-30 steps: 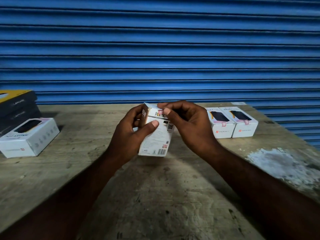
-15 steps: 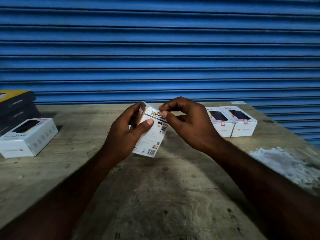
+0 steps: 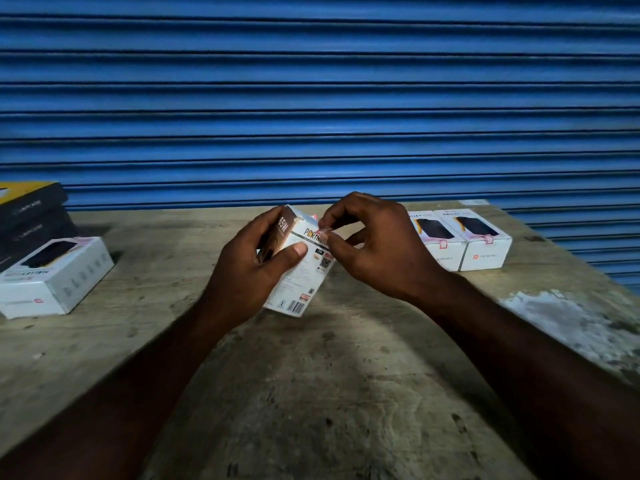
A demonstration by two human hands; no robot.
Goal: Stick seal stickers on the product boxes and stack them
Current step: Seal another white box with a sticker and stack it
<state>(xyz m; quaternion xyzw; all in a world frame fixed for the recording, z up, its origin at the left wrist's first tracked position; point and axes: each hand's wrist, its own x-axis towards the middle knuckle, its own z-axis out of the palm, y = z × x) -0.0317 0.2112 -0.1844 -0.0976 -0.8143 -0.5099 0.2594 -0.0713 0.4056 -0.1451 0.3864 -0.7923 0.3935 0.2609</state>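
My left hand (image 3: pixel 254 263) grips a small white product box (image 3: pixel 301 271) marked 65W, held tilted above the middle of the wooden table (image 3: pixel 311 393). My right hand (image 3: pixel 374 244) pinches a small pinkish seal sticker (image 3: pixel 325 231) with thumb and forefinger at the box's upper edge. Two white boxes (image 3: pixel 460 240) with pink seals stand side by side at the back right. Another white box (image 3: pixel 52 275) lies at the left.
Dark boxes with a yellow top (image 3: pixel 31 209) are stacked at the far left behind the white box. A blue roller shutter (image 3: pixel 318 98) closes off the back. A pale worn patch (image 3: pixel 568 313) marks the table near its right edge.
The held box has tilted and turned so its 65W side shows. My right hand's fingers have moved from covering the box top to pinching the sticker at its upper edge.
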